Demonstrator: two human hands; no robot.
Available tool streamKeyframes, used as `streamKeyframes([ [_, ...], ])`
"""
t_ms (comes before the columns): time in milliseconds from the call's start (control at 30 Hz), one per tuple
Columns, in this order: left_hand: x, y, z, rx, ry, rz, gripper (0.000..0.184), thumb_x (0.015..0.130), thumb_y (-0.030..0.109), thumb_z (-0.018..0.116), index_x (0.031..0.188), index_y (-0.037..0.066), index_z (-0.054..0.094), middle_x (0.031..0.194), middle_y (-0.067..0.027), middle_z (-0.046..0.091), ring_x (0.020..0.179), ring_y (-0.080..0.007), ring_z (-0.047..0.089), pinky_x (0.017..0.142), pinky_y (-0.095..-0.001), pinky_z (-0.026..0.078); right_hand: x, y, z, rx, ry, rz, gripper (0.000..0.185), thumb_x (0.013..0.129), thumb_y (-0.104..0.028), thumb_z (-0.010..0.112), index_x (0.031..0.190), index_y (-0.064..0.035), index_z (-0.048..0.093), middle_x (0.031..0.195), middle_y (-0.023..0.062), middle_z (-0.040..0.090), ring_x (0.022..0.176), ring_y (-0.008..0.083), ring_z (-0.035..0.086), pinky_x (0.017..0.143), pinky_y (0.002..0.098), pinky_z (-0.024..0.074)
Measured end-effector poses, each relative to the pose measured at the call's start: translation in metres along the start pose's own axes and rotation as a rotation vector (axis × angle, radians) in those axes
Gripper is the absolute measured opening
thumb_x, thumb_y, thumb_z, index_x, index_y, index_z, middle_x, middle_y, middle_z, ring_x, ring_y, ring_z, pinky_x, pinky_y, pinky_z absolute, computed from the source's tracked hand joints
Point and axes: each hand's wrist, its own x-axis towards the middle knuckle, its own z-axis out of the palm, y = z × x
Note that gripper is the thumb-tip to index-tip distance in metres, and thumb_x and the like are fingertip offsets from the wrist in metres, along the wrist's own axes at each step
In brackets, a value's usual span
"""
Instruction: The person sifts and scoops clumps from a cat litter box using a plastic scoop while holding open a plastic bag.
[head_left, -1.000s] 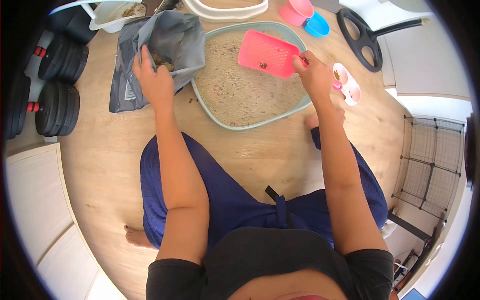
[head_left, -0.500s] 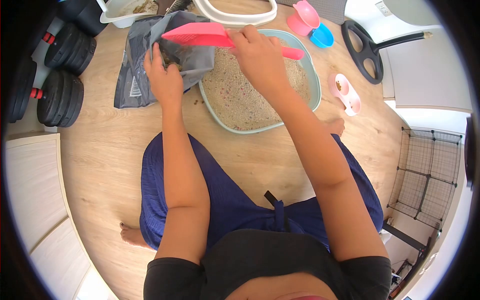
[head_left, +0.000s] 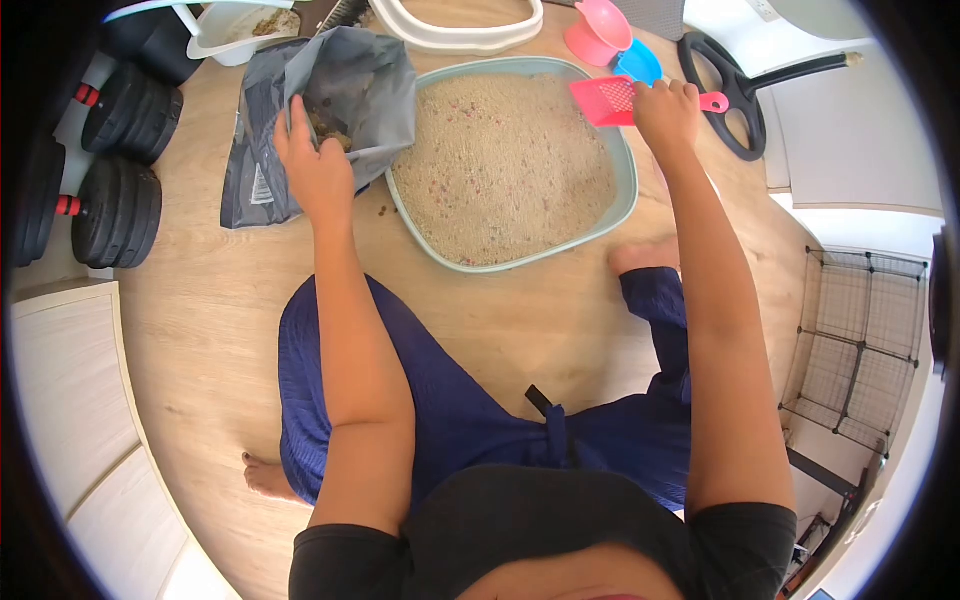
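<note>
My right hand [head_left: 667, 115] is closed round the handle of a pink slotted litter scoop [head_left: 605, 101], held above the right rim of the litter box. The scoop's blade points left and looks bare. Pale litter [head_left: 500, 160] with reddish specks fills the light green litter box [head_left: 430, 243]. At the box's left, my left hand [head_left: 318, 165] grips the near edge of a grey plastic bag [head_left: 375, 100], keeping its mouth spread. Brownish clumps [head_left: 330, 130] lie inside the bag, partly hidden by my fingers.
A white frame [head_left: 460, 38] and a white tray [head_left: 245, 35] lie at the back. Pink [head_left: 597, 32] and blue [head_left: 640, 65] bowls stand behind the box on the right. Dumbbells [head_left: 118, 212] are at left, a black stand base [head_left: 720, 95] and a wire grid [head_left: 860, 340] at right.
My right hand has carried the scoop from over the bag rightwards to the far side of the litter box. My left hand stays on the bag, whose mouth now shows more.
</note>
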Motion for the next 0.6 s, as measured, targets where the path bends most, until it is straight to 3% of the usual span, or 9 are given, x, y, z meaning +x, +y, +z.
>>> streamKeyframes([
  [33, 0.0, -0.001, 0.0, 0.002, 0.001, 0.002, 0.061, 0.075, 0.004, 0.044, 0.135, 0.013, 0.044, 0.143, -0.0152, 0.032, 0.131, -0.0311, 0.034, 0.103, -0.0382, 0.032, 0.0, 0.001, 0.005, -0.015, -0.054, -0.019, 0.013, 0.08, -0.018, 0.054, 0.077, -0.0154, 0.067, 0.074, 0.0054, 0.065, 0.076, 0.0221, 0.061, 0.074, 0.038, 0.0388],
  [167, 0.0, 0.002, 0.0, -0.05, -0.009, -0.011, 0.061, 0.075, 0.004, 0.044, 0.135, 0.013, 0.044, 0.143, -0.0165, 0.031, 0.132, -0.0317, 0.033, 0.104, -0.0378, 0.031, 0.007, 0.0, 0.011, 0.04, -0.262, 0.008, 0.014, 0.078, -0.019, 0.054, 0.077, -0.0145, 0.067, 0.078, 0.0079, 0.067, 0.076, 0.0206, 0.062, 0.074, 0.0383, 0.0381],
  [233, 0.001, 0.002, 0.0, -0.049, -0.012, -0.022, 0.061, 0.075, 0.004, 0.044, 0.135, 0.013, 0.044, 0.143, -0.0168, 0.031, 0.132, -0.0317, 0.032, 0.104, -0.0378, 0.03, 0.011, 0.005, 0.01, 0.136, -0.556, 0.1, 0.018, 0.078, -0.025, 0.054, 0.082, -0.0172, 0.069, 0.084, 0.008, 0.069, 0.079, 0.019, 0.064, 0.076, 0.0388, 0.0375],
  [333, 0.002, 0.002, 0.0, -0.033, -0.005, -0.013, 0.061, 0.075, 0.004, 0.043, 0.136, 0.012, 0.044, 0.143, -0.0171, 0.031, 0.132, -0.0318, 0.032, 0.104, -0.0379, 0.03, -0.003, -0.001, 0.021, 0.323, -0.673, 0.159, 0.024, 0.078, -0.032, 0.051, 0.089, -0.0222, 0.071, 0.09, 0.0048, 0.069, 0.085, 0.0188, 0.065, 0.079, 0.0394, 0.0369],
  [400, 0.001, -0.001, 0.001, 0.0, -0.004, 0.015, 0.061, 0.076, 0.004, 0.043, 0.136, 0.013, 0.044, 0.143, -0.0171, 0.031, 0.132, -0.0318, 0.033, 0.104, -0.0379, 0.03, -0.012, -0.012, 0.032, 0.383, -0.702, 0.182, 0.027, 0.079, -0.037, 0.051, 0.094, -0.0262, 0.07, 0.092, 0.0013, 0.069, 0.088, 0.0202, 0.064, 0.081, 0.041, 0.0372],
  [600, 0.001, 0.003, 0.001, -0.012, -0.014, -0.023, 0.06, 0.076, 0.004, 0.043, 0.136, 0.012, 0.044, 0.143, -0.0165, 0.032, 0.132, -0.0308, 0.032, 0.104, -0.0377, 0.031, -0.021, -0.028, 0.002, 0.493, -0.595, 0.171, 0.028, 0.081, -0.038, 0.05, 0.089, -0.0206, 0.071, 0.085, 0.0041, 0.069, 0.082, 0.0226, 0.065, 0.08, 0.0439, 0.0375],
])
